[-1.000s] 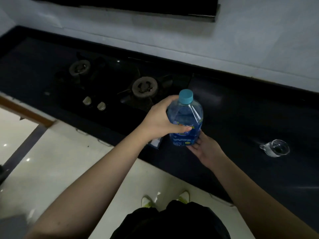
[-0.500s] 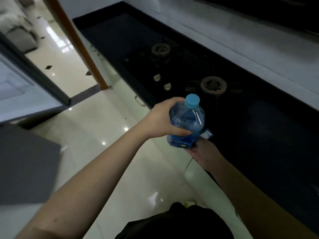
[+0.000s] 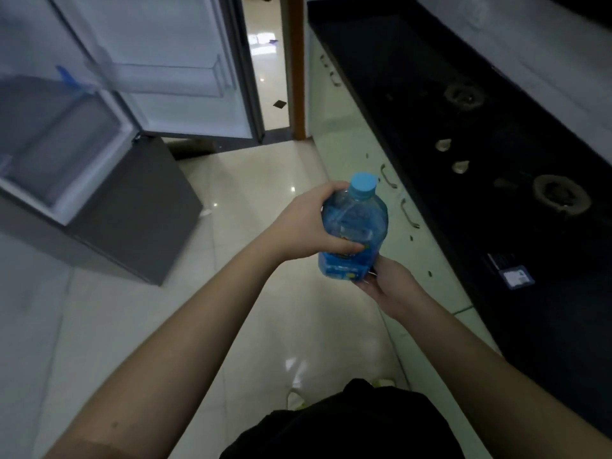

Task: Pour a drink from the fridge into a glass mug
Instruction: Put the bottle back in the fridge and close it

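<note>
A blue plastic drink bottle (image 3: 352, 226) with a light blue cap stays upright in front of me, above the floor beside the counter. My left hand (image 3: 308, 223) wraps around its left side near the shoulder. My right hand (image 3: 392, 286) cups the bottle's base from below. The cap is on. The fridge (image 3: 82, 134) stands open at the left, its door (image 3: 185, 67) swung wide with bare door shelves showing. The glass mug is out of view.
A black counter (image 3: 496, 160) with a gas hob, two burners and two knobs runs along the right. Pale cabinet fronts with handles (image 3: 407, 213) sit under it. A small card (image 3: 516, 276) lies on the counter. Glossy tiled floor (image 3: 231, 180) lies between fridge and counter; a doorway opens beyond.
My view has swung left from the counter toward the open fridge. Both hands keep the bottle in the same hold. The glass mug, seen at the right a second ago, has left the view.
</note>
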{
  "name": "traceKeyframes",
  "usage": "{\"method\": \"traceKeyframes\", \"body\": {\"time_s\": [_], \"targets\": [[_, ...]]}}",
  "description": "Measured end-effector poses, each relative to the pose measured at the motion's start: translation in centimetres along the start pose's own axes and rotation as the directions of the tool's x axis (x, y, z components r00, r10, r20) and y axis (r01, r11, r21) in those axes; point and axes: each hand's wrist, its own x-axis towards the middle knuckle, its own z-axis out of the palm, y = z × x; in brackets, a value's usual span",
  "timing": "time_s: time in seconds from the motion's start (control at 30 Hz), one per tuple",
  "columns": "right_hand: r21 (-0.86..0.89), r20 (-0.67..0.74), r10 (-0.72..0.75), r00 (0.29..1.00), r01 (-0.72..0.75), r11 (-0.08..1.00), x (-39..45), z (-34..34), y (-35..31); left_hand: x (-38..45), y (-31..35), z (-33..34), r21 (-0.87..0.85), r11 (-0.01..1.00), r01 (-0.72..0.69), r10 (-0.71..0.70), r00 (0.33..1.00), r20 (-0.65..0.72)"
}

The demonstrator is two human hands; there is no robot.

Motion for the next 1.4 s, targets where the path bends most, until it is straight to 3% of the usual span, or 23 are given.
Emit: {"method": "traceKeyframes", "body": {"time_s": [0.27, 0.47, 0.9, 1.13, 1.4], "targets": [[-0.183, 0.246, 0.03, 0.969, 0.016, 0.983, 0.4, 9.9, 0.8, -6.3, -3.1, -8.3, -0.076, 0.99, 0.116, -0.131, 0.964, -0.231], [-0.285, 0.384, 0.094, 0.919, 0.021, 0.958, 2.6, 16.3, -0.4, -7.6, -5.6, -13.1, -0.16, 0.966, 0.202, -0.251, 0.88, -0.404], [-0.394, 0.574, 0.279, 0.77, -0.038, 0.918, 11.9, 29.4, -5.3, -3.6, -9.5, -23.2, -0.105, 0.912, 0.395, -0.368, 0.681, -0.633], [-0.406, 0.63, 0.274, 0.727, 0.007, 0.914, 14.6, 36.8, -8.7, -1.4, -9.9, -28.7, -0.106, 0.9, 0.422, -0.352, 0.563, -0.748], [-0.344, 0.745, 0.219, 0.63, 0.081, 0.936, 15.6, 46.6, -11.3, -0.4, -12.9, -38.3, -0.122, 0.898, 0.422, -0.324, 0.448, -0.833]]}}
